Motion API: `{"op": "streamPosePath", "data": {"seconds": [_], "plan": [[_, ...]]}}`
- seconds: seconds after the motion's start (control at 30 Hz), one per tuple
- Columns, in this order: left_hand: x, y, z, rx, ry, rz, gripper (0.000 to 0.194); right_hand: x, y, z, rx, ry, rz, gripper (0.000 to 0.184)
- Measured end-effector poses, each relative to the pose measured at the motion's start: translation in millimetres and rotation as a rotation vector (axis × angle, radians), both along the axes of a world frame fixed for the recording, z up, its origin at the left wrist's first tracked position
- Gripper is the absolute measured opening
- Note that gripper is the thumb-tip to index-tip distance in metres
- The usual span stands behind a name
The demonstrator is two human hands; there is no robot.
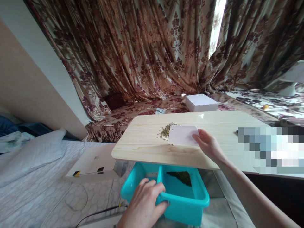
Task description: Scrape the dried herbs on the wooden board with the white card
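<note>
My right hand (207, 142) grips the right edge of a thin white plastic scraper board (182, 135), which stands tilted on the light wooden tabletop (140, 134). Against the board's left side lies a loose heap of small green-brown dried seeds or herb bits (165, 131), with some pale crumbs among them. Below the table's near edge, my left hand (149, 198) is closed on the front rim and divider of a turquoise two-part bin (182, 202). Dark green material (181, 178) lies in the bin's right compartment; a few pale bits show in the left one.
A white box (201, 103) stands behind the table, near patterned curtains (152, 50). Another white box (95, 161) sits on the bed at left, with a black cable (99, 211) nearby. A blurred patch (273, 147) covers the table's right end.
</note>
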State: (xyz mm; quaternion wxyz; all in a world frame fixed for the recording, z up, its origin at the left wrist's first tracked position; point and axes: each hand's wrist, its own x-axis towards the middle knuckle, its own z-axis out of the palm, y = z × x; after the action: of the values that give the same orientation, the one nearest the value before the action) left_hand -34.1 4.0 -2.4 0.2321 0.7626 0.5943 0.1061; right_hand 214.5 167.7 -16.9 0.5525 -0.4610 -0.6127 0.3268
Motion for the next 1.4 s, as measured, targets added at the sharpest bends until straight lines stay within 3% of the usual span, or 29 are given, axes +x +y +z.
{"op": "streamPosePath", "data": {"seconds": [0.4, 0.6, 0.77, 0.97, 1.13, 1.4], "plan": [[0, -2, 1.1, 0.001, 0.017, 0.005, 0.005, 7, -7, -0.5, -0.050, 0.038, 0.023, 0.031], [-5, -3, 1.9, 0.011, 0.002, 0.018, 0.006, 10, -18, 4.0, -0.077, -0.009, -0.042, 0.026], [-14, -4, 1.2, 0.026, -0.009, 0.053, 0.007, 6, -30, 9.3, -0.127, 0.021, 0.010, 0.027], [-18, -6, -1.1, 0.034, -0.014, 0.058, 0.007, 4, -33, 3.8, -0.113, 0.022, -0.058, 0.029], [-18, -6, -1.1, 0.026, -0.007, 0.045, 0.008, 6, -45, 5.5, -0.144, 0.040, 0.031, 0.036], [-20, -7, 4.3, 0.019, 0.012, 0.074, 0.007, -25, -30, 3.8, -0.102, 0.075, 0.096, 0.035]]}}
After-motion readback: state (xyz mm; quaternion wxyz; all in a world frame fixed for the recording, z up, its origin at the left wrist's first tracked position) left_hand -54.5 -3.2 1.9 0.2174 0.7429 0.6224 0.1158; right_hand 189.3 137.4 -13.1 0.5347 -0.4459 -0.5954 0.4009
